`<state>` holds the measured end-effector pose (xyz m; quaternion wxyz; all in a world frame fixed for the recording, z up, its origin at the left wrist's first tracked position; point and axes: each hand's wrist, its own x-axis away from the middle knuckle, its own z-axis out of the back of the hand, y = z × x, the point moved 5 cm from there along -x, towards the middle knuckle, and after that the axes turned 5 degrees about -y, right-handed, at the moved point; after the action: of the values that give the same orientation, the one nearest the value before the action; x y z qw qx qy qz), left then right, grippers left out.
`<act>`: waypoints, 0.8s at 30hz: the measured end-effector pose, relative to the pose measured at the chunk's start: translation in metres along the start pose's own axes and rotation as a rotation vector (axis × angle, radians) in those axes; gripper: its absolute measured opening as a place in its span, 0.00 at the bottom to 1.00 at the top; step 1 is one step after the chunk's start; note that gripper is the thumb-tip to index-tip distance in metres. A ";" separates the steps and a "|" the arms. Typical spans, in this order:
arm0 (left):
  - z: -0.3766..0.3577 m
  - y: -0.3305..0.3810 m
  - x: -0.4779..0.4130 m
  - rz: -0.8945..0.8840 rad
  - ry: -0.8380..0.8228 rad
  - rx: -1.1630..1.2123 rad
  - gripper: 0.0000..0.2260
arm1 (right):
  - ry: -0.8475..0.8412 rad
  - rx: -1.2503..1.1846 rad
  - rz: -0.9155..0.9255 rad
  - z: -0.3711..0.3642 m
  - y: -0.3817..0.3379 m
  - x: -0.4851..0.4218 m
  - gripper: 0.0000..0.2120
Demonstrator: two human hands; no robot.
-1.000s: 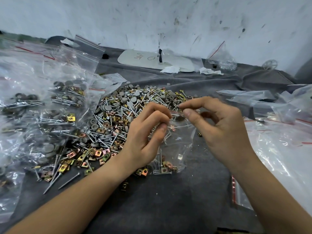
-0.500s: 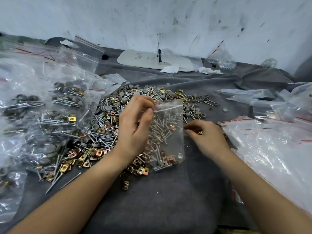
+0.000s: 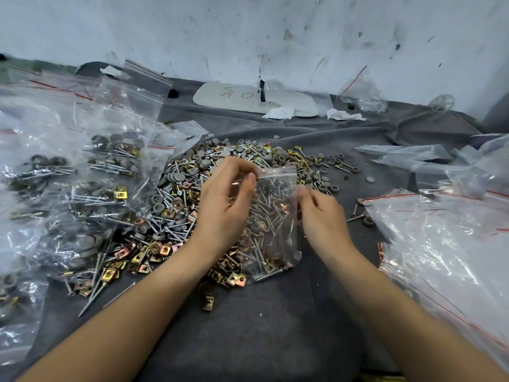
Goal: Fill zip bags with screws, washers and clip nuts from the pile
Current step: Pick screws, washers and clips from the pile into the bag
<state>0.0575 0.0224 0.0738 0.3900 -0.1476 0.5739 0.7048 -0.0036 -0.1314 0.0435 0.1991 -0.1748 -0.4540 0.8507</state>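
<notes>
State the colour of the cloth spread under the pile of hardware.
Dark grey. The cloth shows clearest in the head view, in the bare stretch near the bottom edge.

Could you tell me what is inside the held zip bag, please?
The zip bag holds long screws and clip nuts near its bottom; the left hand covers its left side.

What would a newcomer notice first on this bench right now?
The glittering pile of screws, grey washers and brass clip nuts sits mid-frame on the dark cloth. At its right edge the left hand pinches the top of a part-filled zip bag, with the blurred right hand beside it. Filled bags heap up at left.
</notes>
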 end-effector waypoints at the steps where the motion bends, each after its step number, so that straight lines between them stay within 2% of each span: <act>1: -0.001 -0.001 -0.001 0.007 -0.008 -0.005 0.07 | 0.006 -0.077 -0.023 0.003 0.001 -0.001 0.16; 4: 0.005 -0.003 -0.002 0.016 0.037 0.029 0.07 | -0.122 -0.058 0.027 0.001 -0.001 0.002 0.06; 6: 0.013 -0.004 -0.002 0.011 0.092 0.160 0.04 | -0.266 -0.040 0.074 -0.011 -0.004 0.007 0.02; 8: 0.021 -0.004 -0.001 -0.016 0.153 0.281 0.03 | -0.364 -0.053 0.111 -0.025 -0.010 0.013 0.03; 13: 0.021 -0.006 -0.002 -0.012 0.185 0.272 0.05 | -0.256 0.302 0.181 -0.042 -0.015 0.018 0.10; 16: 0.019 -0.007 0.000 -0.013 0.176 0.224 0.05 | -0.192 0.352 0.170 -0.047 -0.016 0.022 0.08; 24: 0.015 -0.004 0.001 -0.036 0.158 0.208 0.05 | -0.134 0.434 0.205 -0.046 -0.014 0.025 0.10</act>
<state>0.0633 0.0374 0.0747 0.3693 -0.1721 0.6700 0.6206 -0.0006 -0.0797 0.0287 0.1140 -0.1165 -0.2524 0.9538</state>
